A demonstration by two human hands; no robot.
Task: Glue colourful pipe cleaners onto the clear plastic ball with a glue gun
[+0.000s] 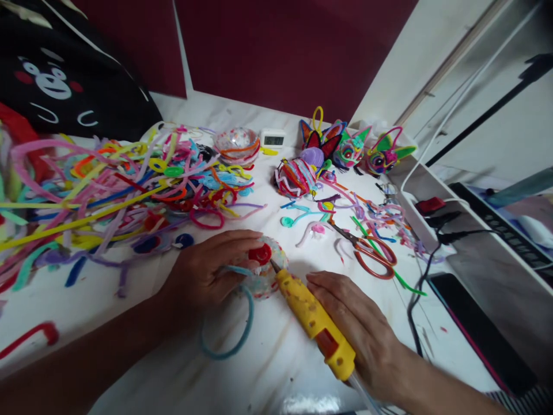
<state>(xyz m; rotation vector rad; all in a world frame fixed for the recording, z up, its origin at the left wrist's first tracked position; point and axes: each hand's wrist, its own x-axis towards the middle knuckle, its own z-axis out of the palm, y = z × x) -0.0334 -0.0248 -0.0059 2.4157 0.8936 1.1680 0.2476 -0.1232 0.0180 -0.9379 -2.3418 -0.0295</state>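
My left hand (211, 271) is closed on a clear speckled ball (279, 259), its fingers over the ball's left side. On top of the ball sits a red coiled piece (260, 254). A light blue pipe cleaner (248, 328) loops down from beneath my left fingers onto the table. My right hand (358, 323) grips a yellow glue gun (311, 314) from the right side. The gun's dark nozzle points at the ball, just right of the red coil; whether it touches cannot be made out.
Colourful pipe cleaners (108, 202) heap up at the left. Scissors (371, 251) lie to the right, near a black phone (481, 331) and cable. Decorated balls (298, 176), a small timer (273, 138) and a speckled bowl (237, 144) stand at the back.
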